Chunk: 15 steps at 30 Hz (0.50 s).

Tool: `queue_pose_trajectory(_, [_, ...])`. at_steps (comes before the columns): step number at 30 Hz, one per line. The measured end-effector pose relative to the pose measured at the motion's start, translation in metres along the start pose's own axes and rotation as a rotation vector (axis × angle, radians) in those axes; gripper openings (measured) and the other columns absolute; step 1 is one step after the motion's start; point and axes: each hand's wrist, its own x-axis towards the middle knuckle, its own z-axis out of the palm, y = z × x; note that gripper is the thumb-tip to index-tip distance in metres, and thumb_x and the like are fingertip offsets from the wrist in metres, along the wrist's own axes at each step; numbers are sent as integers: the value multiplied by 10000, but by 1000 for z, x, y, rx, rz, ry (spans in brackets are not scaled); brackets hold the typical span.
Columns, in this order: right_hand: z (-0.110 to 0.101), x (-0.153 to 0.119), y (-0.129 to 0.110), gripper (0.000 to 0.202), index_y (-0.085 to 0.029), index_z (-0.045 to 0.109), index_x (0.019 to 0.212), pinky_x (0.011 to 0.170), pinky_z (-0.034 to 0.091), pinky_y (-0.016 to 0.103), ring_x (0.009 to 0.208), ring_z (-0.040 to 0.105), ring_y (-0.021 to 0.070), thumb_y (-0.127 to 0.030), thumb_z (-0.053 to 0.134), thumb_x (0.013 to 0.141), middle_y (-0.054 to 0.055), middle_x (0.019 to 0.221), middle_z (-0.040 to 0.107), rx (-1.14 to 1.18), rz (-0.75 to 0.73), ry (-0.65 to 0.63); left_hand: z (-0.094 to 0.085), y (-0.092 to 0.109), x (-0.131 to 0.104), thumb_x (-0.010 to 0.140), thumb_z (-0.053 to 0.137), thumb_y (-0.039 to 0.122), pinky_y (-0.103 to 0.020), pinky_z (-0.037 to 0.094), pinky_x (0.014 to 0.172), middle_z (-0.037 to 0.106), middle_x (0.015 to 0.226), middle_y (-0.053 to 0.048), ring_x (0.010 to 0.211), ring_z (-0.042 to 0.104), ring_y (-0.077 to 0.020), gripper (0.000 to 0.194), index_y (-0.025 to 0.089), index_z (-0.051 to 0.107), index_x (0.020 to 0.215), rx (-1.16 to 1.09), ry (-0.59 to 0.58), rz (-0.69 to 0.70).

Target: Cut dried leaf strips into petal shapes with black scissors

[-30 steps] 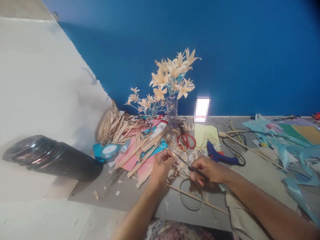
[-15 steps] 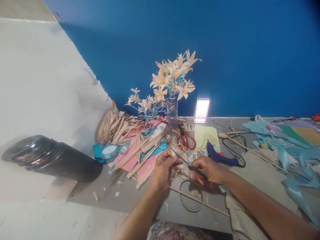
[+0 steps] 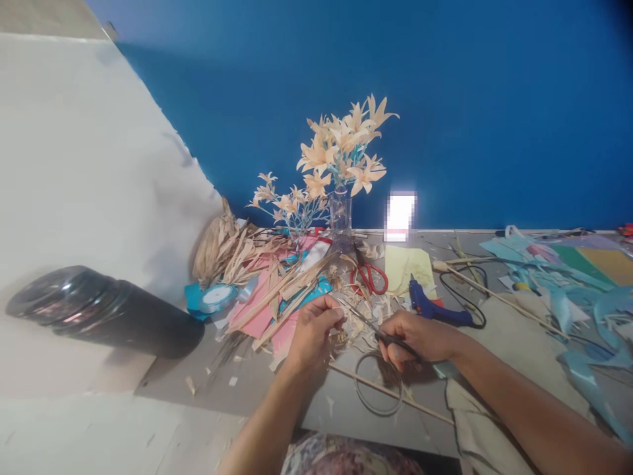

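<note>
My right hand (image 3: 408,336) is wrapped round the dark handles of a pair of scissors (image 3: 363,318), whose blades point up and left. My left hand (image 3: 314,330) is pinched near the blade tips; whatever lies between its fingertips is too small to make out. Below the scissors, a grey ring (image 3: 364,396) and a thin stick (image 3: 428,413) lie on the table. Red-handled scissors (image 3: 380,280) rest beyond my hands among pale husk scraps. To their right, a blue glue gun (image 3: 440,313) lies partly over a yellow sheet (image 3: 405,264).
A tall clear vase (image 3: 340,221) holds pale flowers (image 3: 341,145). Dried husks (image 3: 215,254), pink sheets (image 3: 254,297) and a ribbon roll (image 3: 217,299) lie left. A black cylinder (image 3: 113,313) leans there. Cloth (image 3: 524,343) and blue ribbons (image 3: 583,376) cover the right.
My left hand has shifted slightly left and down. The scissors in my right hand have moved a little, and a small gap now shows between their tips and my left fingertips.
</note>
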Motion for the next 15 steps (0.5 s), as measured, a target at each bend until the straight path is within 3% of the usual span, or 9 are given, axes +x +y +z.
queue_pose_trajectory(8, [0, 0, 1, 309, -123, 639, 600, 375, 326, 149, 399, 458, 64, -394, 720, 724, -15, 487, 591, -14, 43, 43, -8, 4, 3, 659, 719, 214, -234, 298, 511, 529, 523, 5, 493, 431, -92, 165, 157, 584, 585, 141, -49, -76])
queue_pose_trajectory(15, [-2, 0, 2, 393, -116, 640, 606, 358, 342, 157, 387, 457, 68, -478, 745, 716, -2, 488, 587, 30, 38, 104, -3, 13, -2, 644, 758, 198, -255, 419, 643, 595, 649, -1, 601, 552, -118, 146, 166, 646, 731, -98, -88, -106])
